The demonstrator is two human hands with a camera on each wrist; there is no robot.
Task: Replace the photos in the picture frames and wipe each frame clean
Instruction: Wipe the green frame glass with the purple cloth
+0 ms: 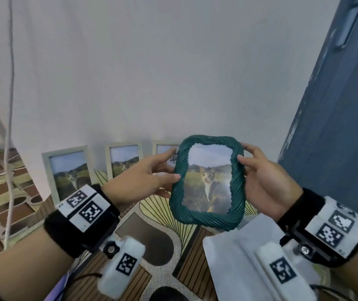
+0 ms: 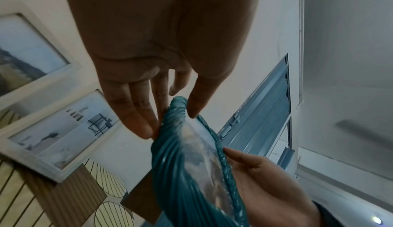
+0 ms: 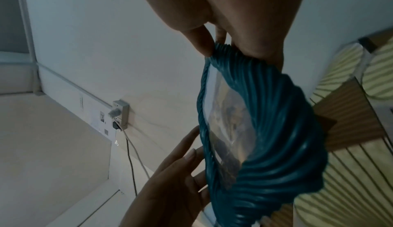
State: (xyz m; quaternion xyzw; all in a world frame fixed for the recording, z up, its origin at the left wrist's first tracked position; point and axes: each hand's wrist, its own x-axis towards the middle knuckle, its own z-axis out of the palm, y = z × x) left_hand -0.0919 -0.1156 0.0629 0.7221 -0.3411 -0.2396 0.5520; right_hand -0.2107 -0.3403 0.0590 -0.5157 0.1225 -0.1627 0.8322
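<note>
I hold a teal ribbed picture frame (image 1: 208, 181) upright above the table, facing me, with a cat photo (image 1: 208, 179) behind its glass. My left hand (image 1: 171, 165) pinches its left edge, thumb on the front and fingers behind. My right hand (image 1: 246, 153) pinches the upper right edge the same way. In the left wrist view the left hand (image 2: 170, 123) grips the teal frame (image 2: 180, 180) at its top corner. From the right wrist, the right hand (image 3: 229, 49) shows holding the teal frame (image 3: 287, 129).
Three white frames lean against the back wall: one (image 1: 68, 170) at left, one (image 1: 125, 159) beside it, and a third (image 1: 162, 149) partly hidden behind my left hand. A white cloth or sheet (image 1: 223, 253) lies at the front right. Cables (image 1: 10, 127) hang at left. A blue door (image 1: 336, 127) stands at right.
</note>
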